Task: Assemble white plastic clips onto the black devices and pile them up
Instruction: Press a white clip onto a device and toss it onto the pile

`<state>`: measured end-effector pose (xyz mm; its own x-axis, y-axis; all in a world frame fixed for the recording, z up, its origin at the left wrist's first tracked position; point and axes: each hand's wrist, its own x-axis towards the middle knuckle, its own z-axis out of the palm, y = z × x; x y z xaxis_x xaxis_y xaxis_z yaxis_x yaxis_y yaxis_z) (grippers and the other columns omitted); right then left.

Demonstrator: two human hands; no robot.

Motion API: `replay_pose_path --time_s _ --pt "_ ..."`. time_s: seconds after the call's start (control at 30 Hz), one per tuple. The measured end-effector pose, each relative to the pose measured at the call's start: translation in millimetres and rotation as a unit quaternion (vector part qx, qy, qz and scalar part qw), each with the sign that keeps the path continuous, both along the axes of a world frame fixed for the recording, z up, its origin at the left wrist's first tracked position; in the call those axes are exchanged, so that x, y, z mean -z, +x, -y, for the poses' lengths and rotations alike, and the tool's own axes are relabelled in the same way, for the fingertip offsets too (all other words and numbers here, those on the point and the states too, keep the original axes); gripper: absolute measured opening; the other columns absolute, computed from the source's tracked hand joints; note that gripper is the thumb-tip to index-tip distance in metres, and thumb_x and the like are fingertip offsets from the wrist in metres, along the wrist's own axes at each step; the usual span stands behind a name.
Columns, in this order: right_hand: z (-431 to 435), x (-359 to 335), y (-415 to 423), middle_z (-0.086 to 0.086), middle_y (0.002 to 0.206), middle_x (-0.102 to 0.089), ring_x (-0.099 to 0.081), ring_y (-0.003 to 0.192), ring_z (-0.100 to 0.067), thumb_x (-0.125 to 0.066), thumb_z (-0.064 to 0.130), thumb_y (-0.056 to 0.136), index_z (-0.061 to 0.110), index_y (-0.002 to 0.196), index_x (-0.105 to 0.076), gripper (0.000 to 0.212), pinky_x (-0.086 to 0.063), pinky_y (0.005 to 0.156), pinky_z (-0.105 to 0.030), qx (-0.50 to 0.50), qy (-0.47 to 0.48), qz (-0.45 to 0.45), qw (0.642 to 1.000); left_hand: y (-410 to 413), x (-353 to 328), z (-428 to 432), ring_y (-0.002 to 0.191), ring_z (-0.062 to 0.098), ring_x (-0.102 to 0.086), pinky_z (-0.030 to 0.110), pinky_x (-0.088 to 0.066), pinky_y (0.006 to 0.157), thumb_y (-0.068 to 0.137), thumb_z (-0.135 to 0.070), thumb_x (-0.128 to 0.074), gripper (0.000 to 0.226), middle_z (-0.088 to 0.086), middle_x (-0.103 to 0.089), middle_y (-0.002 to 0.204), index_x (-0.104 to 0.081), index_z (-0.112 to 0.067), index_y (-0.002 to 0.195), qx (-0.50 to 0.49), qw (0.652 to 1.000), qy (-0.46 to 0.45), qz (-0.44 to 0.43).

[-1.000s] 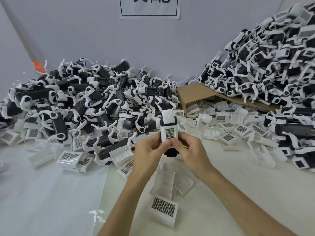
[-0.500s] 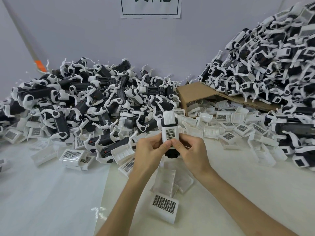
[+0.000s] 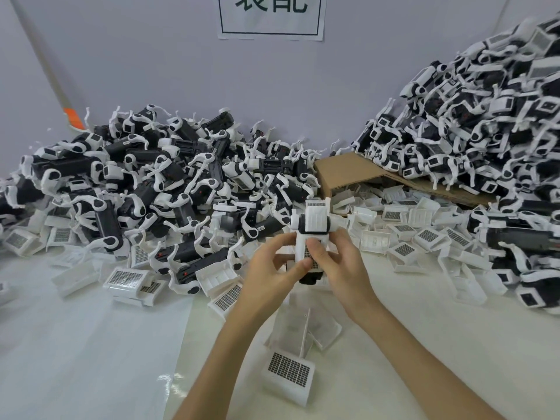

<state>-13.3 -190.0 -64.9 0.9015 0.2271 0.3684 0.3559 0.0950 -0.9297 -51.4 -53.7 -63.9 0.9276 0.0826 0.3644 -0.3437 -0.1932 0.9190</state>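
1 black device (image 3: 309,276), with a white clip (image 3: 315,219) being seated, is pinched by the left grip (image 3: 266,268) and right grip (image 3: 344,265) above the worktop (image 3: 424,344). Its long axis is held upright, clip end uppermost. Much seems left: many loose clips (image 3: 375,241) are seen.

wall (image 3: 151,71): pale lilac | sign (image 3: 271,16): white, black-framed | tabletop (image 3: 454,344): white

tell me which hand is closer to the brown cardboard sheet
Right. The right hand is just in front of the cardboard sheet, below its near corner. The left hand is further left, on the other side of the device that both hands hold.
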Motion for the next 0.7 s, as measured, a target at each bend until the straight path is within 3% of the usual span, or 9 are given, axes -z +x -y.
replay_pose_path --time_s 0.17,0.3,0.4,0.47,0.57,0.63,0.7 --pt "3.9 -2.9 0.0 -0.003 0.105 -0.075 -0.072 0.099 -0.02 -0.062 0.037 0.091 0.02 0.114 -0.068 0.03 -0.06 0.085 -0.036 -0.008 0.03 0.007 0.999 -1.3 1.1 6.9 0.107 0.01 -0.069 0.03 -0.054 0.096 0.093 -0.008 -0.071 0.037 -0.003 -0.074 0.115 -0.063 -0.012 0.129 0.028 1.0 0.003 0.012" --pt "1.0 -1.1 -4.1 0.003 0.099 -0.076 -0.073 0.093 -0.016 -0.061 0.037 0.09 0.025 0.109 -0.067 0.023 -0.059 0.08 -0.03 0.024 0.013 0.04 0.999 -1.5 3.2 12.0 0.1 0.003 -0.07 0.016 -0.052 0.086 0.091 -0.006 -0.072 0.032 -0.009 -0.075 0.106 -0.067 -0.016 0.121 0.001 0.999 0.022 0.041" --pt "1.9 0.7 -4.9 0.001 0.091 -0.076 -0.073 0.085 -0.016 -0.062 0.038 0.088 0.026 0.101 -0.069 0.019 -0.059 0.076 -0.034 0.073 -0.015 0.068 0.995 -2.0 6.3 17.2 0.094 -0.001 -0.071 0.011 -0.05 0.079 0.09 -0.004 -0.072 0.028 -0.014 -0.076 0.098 -0.07 -0.021 0.113 -0.024 0.998 0.04 0.052" --pt "3.1 1.4 -4.9 0.0 0.084 -0.075 -0.072 0.08 -0.017 -0.064 0.038 0.087 0.025 0.096 -0.071 0.017 -0.059 0.074 -0.038 0.107 -0.024 0.084 0.99 -2.6 8.2 21.2 0.09 -0.002 -0.071 0.01 -0.05 0.078 0.09 -0.004 -0.071 0.027 -0.017 -0.076 0.093 -0.072 -0.026 0.105 -0.036 0.997 0.05 0.048" --pt "3.7 2.2 -3.5 0.002 0.081 -0.075 -0.072 0.077 -0.015 -0.067 0.034 0.087 0.023 0.091 -0.073 0.013 -0.059 0.069 -0.031 0.12 -0.025 0.089 0.989 -1.9 9.0 20.9 0.088 -0.003 -0.071 0.012 -0.051 0.078 0.089 -0.006 -0.071 0.022 -0.016 -0.077 0.09 -0.075 -0.022 0.103 -0.04 0.997 0.062 0.034" --pt "3.5 0.0 -1.1 0.0 0.087 -0.077 -0.073 0.084 -0.016 -0.07 0.033 0.09 0.02 0.093 -0.074 0.013 -0.058 0.072 -0.028 0.063 0.006 0.027 0.998 -0.8 5.6 15.0 0.091 0.005 -0.072 0.021 -0.055 0.081 0.09 -0.008 -0.072 0.023 -0.008 -0.078 0.095 -0.075 -0.016 0.111 -0.031 0.997 0.062 0.028" --pt "5.2 -5.1 2.4 -0.006 0.1 -0.077 -0.073 0.097 -0.024 -0.061 0.042 0.091 0.018 0.1 -0.076 0.03 -0.059 0.081 -0.035 -0.016 0.05 -0.065 0.996 -1.0 0.6 7.0 0.093 0.01 -0.072 0.028 -0.057 0.083 0.092 -0.013 -0.072 0.029 -0.004 -0.077 0.101 -0.072 -0.017 0.12 -0.018 0.999 0.04 0.022"
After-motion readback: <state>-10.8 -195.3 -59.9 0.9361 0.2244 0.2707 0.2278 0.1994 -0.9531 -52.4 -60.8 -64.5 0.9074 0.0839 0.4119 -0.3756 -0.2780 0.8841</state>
